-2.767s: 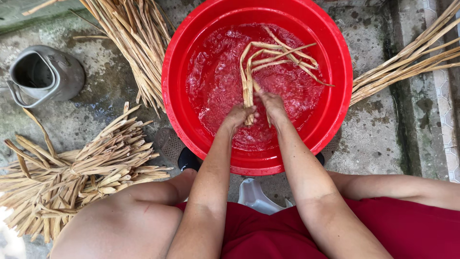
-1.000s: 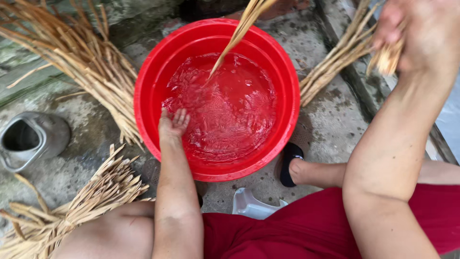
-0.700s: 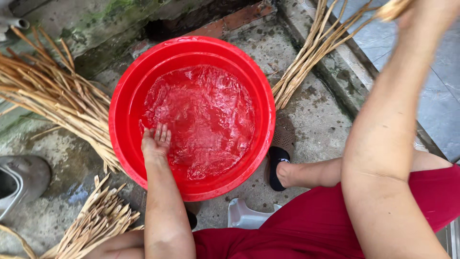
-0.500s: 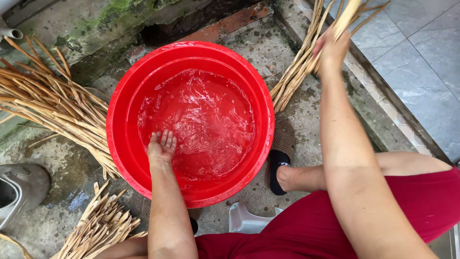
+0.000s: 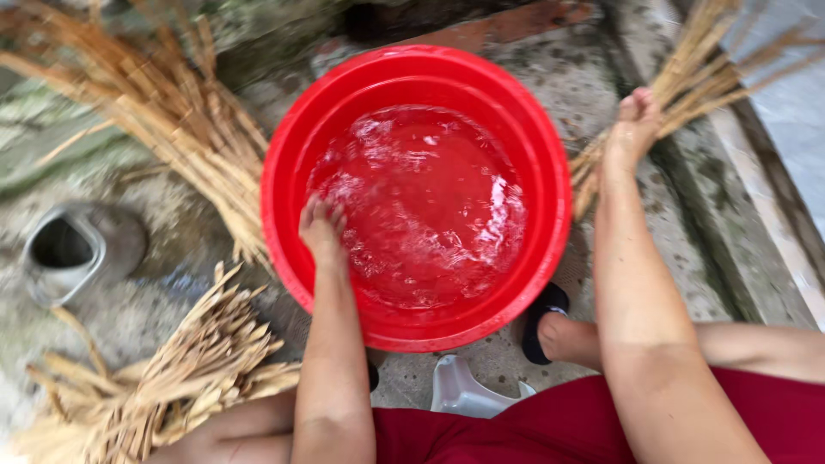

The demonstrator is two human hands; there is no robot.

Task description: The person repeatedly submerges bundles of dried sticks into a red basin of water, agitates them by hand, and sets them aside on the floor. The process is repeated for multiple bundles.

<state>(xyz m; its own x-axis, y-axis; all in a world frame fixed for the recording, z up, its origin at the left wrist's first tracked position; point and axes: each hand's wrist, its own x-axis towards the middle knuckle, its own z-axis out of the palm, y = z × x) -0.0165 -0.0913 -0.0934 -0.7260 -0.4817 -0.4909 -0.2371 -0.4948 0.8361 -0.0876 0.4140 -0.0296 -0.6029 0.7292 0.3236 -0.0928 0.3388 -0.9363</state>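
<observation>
Rough, mottled concrete floor (image 5: 662, 215) is carrying a round red plastic basin (image 5: 550, 172) holding rippling water (image 5: 430, 206). Left hand (image 5: 322, 230) is resting inside the basin at its near-left wall, fingers loosely spread, gripping nothing. Right hand (image 5: 634, 125) is reaching past the basin's right rim, fingers closing on a bundle of dry, tan, flat reed strips (image 5: 705, 69). Similar strip bundles are lying left of the basin (image 5: 172, 129) and at lower left (image 5: 172, 378). A grey metal jug (image 5: 77, 249) is sitting at far left.
</observation>
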